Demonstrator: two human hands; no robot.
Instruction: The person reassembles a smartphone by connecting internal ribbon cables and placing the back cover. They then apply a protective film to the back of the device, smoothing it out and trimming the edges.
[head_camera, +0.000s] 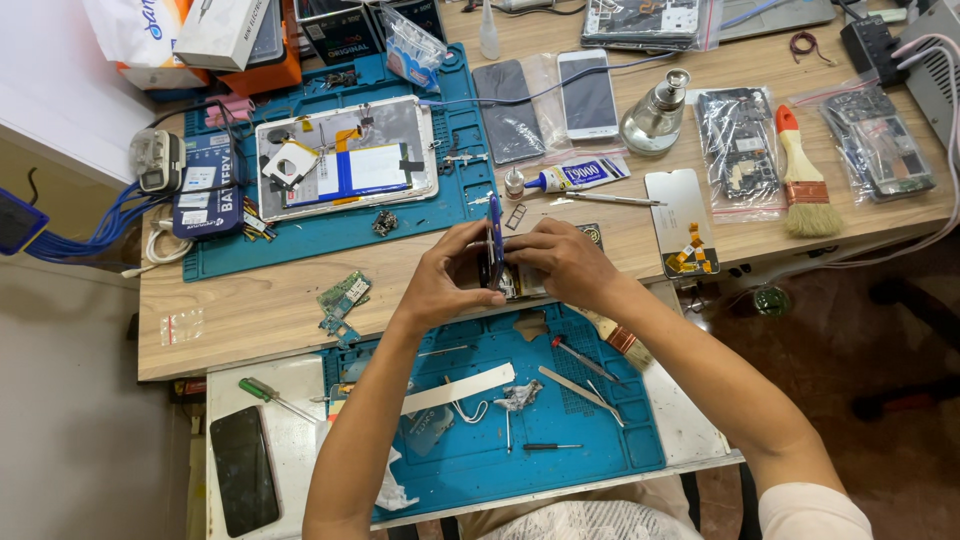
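Both my hands meet over the near edge of the wooden bench. My left hand (445, 280) and my right hand (560, 262) together hold a dismantled phone (495, 250) turned on its edge, its blue side facing up. My fingers cover most of it. Below my wrists lies a blue work mat (600, 440) with screwdrivers (585, 358), tweezers (578, 390) and a white strip (455, 392).
An opened tablet (345, 160) lies on a second blue mat (330, 235) at the back left. A glue tube (578, 176), white phone (587, 93), glass bottle (657, 115), brush (800, 175), bagged parts (740, 150) and a circuit board (342, 297) crowd the bench. A dark phone (243, 468) lies at the near left.
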